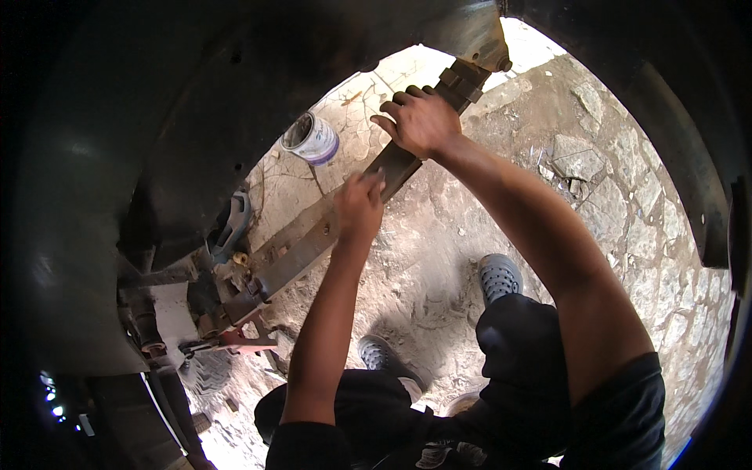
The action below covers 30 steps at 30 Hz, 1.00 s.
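Note:
A long dark leaf spring (294,258) runs slantwise from the lower left up to the far right, with a clamp (462,84) round its upper end. My right hand (427,124) lies over its upper part, fingers apart and thumb stretched out to the left. Lower down, my left hand (360,205) is closed, its fingers curled at the spring's edge. A slight blur covers those fingertips, and what they pinch, if anything, I cannot make out.
Dark curved metal panels (196,117) arch over the left and top. A white and purple bucket (313,139) stands beyond the spring. Axle parts (227,313) crowd the lower left. Broken stone paving (580,157) lies at right, and my shoes (500,278) are on dusty ground.

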Available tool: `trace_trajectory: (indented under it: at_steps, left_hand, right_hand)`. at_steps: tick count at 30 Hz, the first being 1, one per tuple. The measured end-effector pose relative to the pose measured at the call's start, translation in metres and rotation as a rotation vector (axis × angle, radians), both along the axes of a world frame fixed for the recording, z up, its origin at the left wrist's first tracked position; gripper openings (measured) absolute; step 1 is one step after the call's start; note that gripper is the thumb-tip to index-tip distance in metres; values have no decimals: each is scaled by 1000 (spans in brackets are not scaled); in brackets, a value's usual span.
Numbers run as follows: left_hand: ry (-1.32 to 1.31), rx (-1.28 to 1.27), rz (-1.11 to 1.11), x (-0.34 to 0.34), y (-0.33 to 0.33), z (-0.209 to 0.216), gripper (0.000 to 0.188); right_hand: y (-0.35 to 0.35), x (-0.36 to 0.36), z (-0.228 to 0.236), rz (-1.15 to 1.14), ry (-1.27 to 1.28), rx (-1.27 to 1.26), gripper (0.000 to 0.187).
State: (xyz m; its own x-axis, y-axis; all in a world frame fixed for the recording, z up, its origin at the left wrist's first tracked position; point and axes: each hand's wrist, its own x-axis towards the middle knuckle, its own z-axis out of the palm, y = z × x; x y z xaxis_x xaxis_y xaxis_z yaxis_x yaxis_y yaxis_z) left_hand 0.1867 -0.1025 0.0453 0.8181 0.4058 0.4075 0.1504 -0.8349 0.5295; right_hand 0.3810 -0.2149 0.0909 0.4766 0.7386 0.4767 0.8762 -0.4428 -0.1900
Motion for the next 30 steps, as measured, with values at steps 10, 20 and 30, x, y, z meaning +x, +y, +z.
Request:
trace_trajectory:
  at_steps: [10,20,30]
  left_hand:
    - [33,107,-14,43,14,31,21]
    - [107,-363,281,-54,10,8,31]
    - [136,17,90,-48,11,2,36]
  right_hand:
    - [6,-3,-1,17,-49,73,39]
    - [3,1,-11,16,-85,171,31]
    - [1,0,-6,19,-35,112,30]
